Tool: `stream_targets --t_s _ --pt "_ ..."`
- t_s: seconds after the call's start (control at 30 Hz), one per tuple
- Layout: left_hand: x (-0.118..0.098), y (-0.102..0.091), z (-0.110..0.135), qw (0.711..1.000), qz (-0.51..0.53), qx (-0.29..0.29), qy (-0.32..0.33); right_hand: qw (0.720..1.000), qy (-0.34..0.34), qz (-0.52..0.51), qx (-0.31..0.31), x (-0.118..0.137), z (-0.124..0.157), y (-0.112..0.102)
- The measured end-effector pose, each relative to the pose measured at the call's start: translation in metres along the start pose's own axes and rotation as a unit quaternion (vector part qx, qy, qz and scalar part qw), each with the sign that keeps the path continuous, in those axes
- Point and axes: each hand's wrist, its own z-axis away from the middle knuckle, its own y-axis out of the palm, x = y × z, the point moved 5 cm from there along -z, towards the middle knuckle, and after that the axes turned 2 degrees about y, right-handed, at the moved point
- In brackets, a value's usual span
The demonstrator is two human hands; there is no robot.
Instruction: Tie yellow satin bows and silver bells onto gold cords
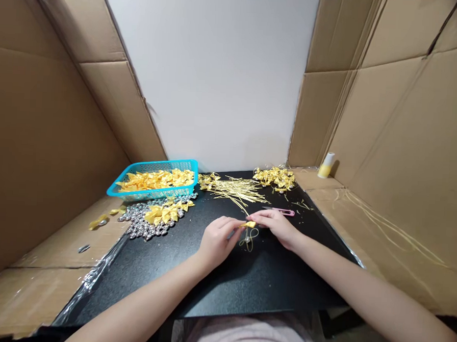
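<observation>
Over the black tabletop, my left hand is closed, pinching a small yellow ribbon bow between thumb and finger. My right hand is closed at the other side of the bow, its fingertips together on what looks like a thin yellow cord; the exact grip is too small to make out. Just under the bow are a looped thin cord and a shiny silver bead. A pink-handled cutter lies just beyond my right hand. Cut yellow cords are spread beyond both hands.
A turquoise basket of yellow bows stands at the back left. Silver beads and loose bows lie before it. Corded bows are heaped at the back right, near a spool. Cardboard walls flank the table.
</observation>
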Motion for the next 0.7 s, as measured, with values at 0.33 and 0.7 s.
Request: stream_targets --t_s 0.33,0.7 --pt "-0.004 0.0 0.0 0.996 -0.053 -0.019 0.068 0.996 0.044 -0.046 0.066 -0.006 0.002 0.01" --pt "-0.011 -0.002 -0.003 0.995 0.004 -0.054 0.089 0.997 -0.033 -0.043 0.061 0.009 0.006 0.018"
